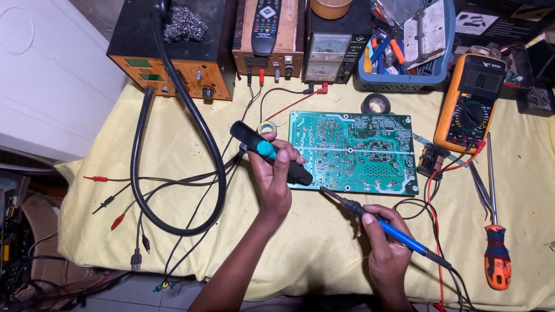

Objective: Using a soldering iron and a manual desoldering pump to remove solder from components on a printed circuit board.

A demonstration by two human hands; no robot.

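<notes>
Head view, looking straight down on a cloth-covered surface (324, 242). At centre, a green circuit board (354, 151), solder side up, flat and square to the body, so both tools can come in at its lower left corner. Left hand (276, 176) closed around a black-and-teal desoldering pump (270, 152), body slanting up toward 10 o'clock, nozzle down at the board's bottom edge; thumb resting near the teal part, likely the release. Right hand (386, 237) closed pen-style on the blue handle of a soldering iron (376, 218), tip pointing toward 10 o'clock and ending just beside the pump nozzle, near the same edge of the board. Contact between tip and board too fine to tell. Iron cord trailing off toward 4 o'clock, away from the board.

At 3 o'clock of the board, an orange multimeter (469, 103) with red and black leads running down past the right hand. Further toward 4 o'clock, tweezers (481, 185) and an orange-handled screwdriver (496, 254), within reach yet well apart. At 12 o'clock, a roll of black tape (376, 104); behind it a power supply (330, 56) and a blue basket of tools (404, 81). At 10 o'clock, an orange-fronted station (173, 63) with thick black hose (202, 133) looping over the cloth.
</notes>
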